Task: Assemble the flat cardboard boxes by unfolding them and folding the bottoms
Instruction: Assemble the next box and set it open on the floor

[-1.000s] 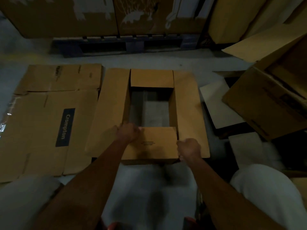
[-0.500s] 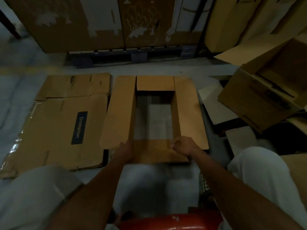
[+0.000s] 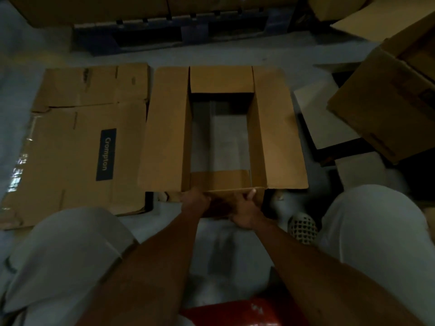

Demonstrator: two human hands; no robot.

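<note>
Two hands, left [image 3: 195,200] and right [image 3: 244,211], each grip closed on one open box's [image 3: 277,128] near flap [image 3: 233,196]

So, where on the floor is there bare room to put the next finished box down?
Bare grey floor shows between the open box and the dark pallet at the wall. A smaller patch lies between the person's knees. Left is covered by the flat Crompton carton; right is crowded with a tilted box and loose boards.
</note>
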